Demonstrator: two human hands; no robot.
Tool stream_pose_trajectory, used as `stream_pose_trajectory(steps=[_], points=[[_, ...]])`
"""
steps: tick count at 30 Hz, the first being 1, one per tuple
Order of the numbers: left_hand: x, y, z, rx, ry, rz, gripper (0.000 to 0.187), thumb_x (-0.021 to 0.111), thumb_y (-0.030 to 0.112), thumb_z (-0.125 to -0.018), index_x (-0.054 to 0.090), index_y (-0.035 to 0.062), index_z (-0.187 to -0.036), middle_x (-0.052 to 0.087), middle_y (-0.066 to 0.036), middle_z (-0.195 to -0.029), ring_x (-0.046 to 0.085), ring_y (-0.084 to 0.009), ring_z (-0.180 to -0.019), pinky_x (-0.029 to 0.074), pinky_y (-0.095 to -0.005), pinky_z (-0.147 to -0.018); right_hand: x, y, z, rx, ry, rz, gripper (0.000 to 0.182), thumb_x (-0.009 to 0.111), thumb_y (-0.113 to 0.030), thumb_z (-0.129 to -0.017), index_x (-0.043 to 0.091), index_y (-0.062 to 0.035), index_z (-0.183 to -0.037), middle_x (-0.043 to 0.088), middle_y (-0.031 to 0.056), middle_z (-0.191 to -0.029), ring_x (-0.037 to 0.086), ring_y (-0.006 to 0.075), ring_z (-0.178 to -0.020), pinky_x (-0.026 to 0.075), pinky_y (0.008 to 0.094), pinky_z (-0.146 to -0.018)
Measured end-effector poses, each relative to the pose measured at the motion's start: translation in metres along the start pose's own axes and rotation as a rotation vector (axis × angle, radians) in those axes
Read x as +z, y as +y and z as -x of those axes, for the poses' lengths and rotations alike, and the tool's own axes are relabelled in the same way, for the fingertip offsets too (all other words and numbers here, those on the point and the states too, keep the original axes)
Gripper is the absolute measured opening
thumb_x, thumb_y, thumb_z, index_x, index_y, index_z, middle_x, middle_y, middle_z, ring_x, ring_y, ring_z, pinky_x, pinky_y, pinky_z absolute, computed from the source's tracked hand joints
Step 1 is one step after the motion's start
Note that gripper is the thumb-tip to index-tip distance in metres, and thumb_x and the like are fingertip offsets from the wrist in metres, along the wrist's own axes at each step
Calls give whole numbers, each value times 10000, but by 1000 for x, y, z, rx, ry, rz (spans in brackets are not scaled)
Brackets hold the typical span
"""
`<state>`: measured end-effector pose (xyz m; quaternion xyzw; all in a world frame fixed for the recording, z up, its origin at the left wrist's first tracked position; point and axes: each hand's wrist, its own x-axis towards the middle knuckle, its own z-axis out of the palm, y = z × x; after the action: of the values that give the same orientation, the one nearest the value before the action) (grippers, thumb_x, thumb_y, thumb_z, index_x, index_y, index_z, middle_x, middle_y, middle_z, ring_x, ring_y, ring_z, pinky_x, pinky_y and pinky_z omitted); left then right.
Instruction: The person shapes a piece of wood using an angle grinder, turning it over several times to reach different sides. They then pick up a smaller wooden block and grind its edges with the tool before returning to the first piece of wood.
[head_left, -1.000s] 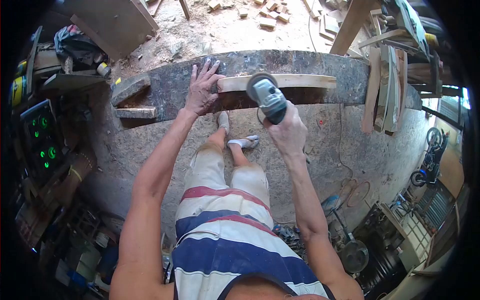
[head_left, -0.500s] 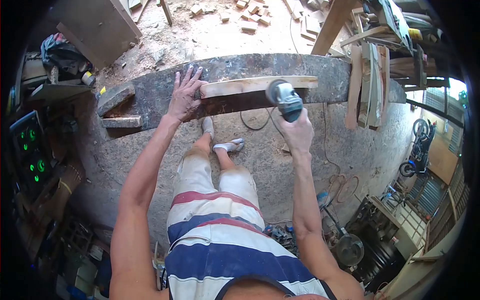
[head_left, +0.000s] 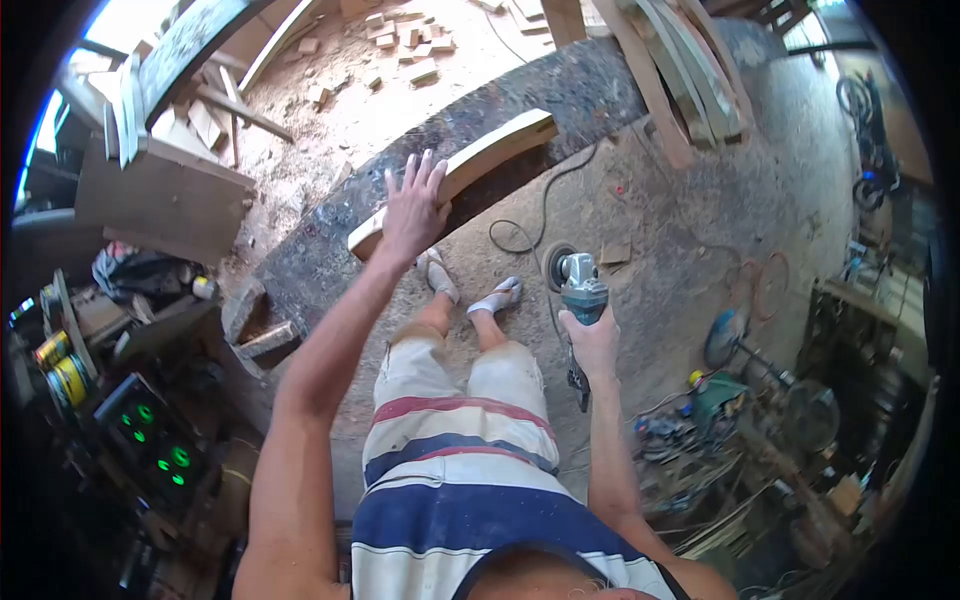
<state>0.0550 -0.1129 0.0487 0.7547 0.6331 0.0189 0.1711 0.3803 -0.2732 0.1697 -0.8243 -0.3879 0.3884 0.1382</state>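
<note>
A curved piece of pale wood (head_left: pixel 495 152) lies at a slant along the dark, worn bench (head_left: pixel 585 85). My left hand (head_left: pixel 413 215) grips it left of its middle, fingers stretched across the top and the thumb on the near side. My right hand (head_left: pixel 594 340) is wrapped around the body of an angle grinder (head_left: pixel 580 280). The grinder is held off the bench, over the floor to the right of my feet, its round disc facing left. Whether the disc spins cannot be told.
Several long wood pieces (head_left: pixel 690 75) lie across the bench's right part. Two short blocks (head_left: pixel 268 340) sit at its left end. Small offcuts (head_left: pixel 410 40) and sawdust cover the floor beyond. A cable (head_left: pixel 545 200) loops below the bench. A fan (head_left: pixel 722 338) stands at right.
The grinder has come off the wood and down toward my body. The wood now appears slanted, with my left hand farther along it. The whole view has turned.
</note>
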Motion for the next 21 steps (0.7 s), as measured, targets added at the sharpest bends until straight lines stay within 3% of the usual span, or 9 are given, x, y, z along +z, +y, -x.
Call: stream_pose_trajectory(steps=[3, 7, 8, 11, 12, 14, 15, 17, 21], points=[[34, 46, 19, -164, 205, 90, 921, 844, 320, -946, 369, 160, -1718, 395, -196, -1765, 384, -387, -1636, 283, -800, -1249, 4, 43, 10, 92, 21, -31, 578, 886, -341, -827, 729, 29, -1243, 804, 238, -1107, 782, 401, -1060, 585, 496, -951], [17, 67, -10, -207, -30, 100, 730, 892, 310, -882, 595, 97, -1513, 633, -207, -1472, 614, -374, -1389, 559, -559, -1061, 5, 89, 14, 176, 10, -96, 510, 892, -300, -829, 753, 12, -1209, 807, 169, -1067, 783, 315, -994, 592, 444, -915], [12, 63, -21, -160, -19, 97, 597, 920, 360, -825, 693, 41, -1275, 703, -188, -1264, 713, -381, -1169, 605, -499, -912, 7, 101, 12, 162, 22, -131, 495, 892, -297, -829, 757, 17, -1187, 804, 155, -1038, 782, 296, -958, 596, 436, -891], [18, 65, -59, -126, 69, 147, 597, 928, 441, -810, 703, 10, -1157, 750, -225, -1153, 758, -423, -1032, 613, -526, -879, -1, 109, 3, 192, -79, -286, 433, 890, -290, -836, 766, 18, -1115, 773, 88, -930, 753, 221, -842, 590, 397, -792], [17, 70, -72, -165, 88, 190, 621, 921, 478, -818, 703, 2, -1151, 763, -235, -1100, 765, -435, -994, 611, -530, -883, 2, 119, -3, 191, -105, -342, 373, 883, -304, -852, 771, -4, -1042, 739, 42, -849, 719, 164, -726, 559, 353, -671], [8, 87, -94, -239, 94, 251, 663, 903, 562, -843, 706, -18, -1098, 790, -246, -963, 778, -458, -912, 613, -544, -868, 9, 132, -15, 301, -202, -445, 373, 874, -343, -844, 781, -12, -989, 737, 50, -813, 712, 173, -697, 545, 352, -660], [5, 93, -105, -286, 23, 245, 726, 899, 585, -842, 682, -14, -1191, 779, -276, -1150, 770, -430, -1070, 604, -523, -922, 9, 136, -24, 343, -243, -496, 377, 870, -362, -839, 786, -16, -962, 736, 54, -795, 709, 177, -682, 539, 351, -655], [21, 101, -120, -252, 191, 99, 901, 888, 599, -847, 598, -19, -1436, 673, -308, -1424, 668, -411, -1333, 542, -524, -1087, 7, 122, -35, 398, -359, -689, 364, 859, -378, -860, 775, -33, -941, 715, 45, -768, 689, 152, -632, 538, 315, -607], [61, 82, -152, -114, 432, 188, 1071, 858, 527, -876, 375, 43, -1701, 476, -248, -1690, 452, -391, -1578, 296, -612, -1304, 27, 114, -67, 460, -522, -929, 351, 839, -384, -888, 751, -46, -922, 726, 62, -773, 715, 176, -631, 586, 321, -609]])
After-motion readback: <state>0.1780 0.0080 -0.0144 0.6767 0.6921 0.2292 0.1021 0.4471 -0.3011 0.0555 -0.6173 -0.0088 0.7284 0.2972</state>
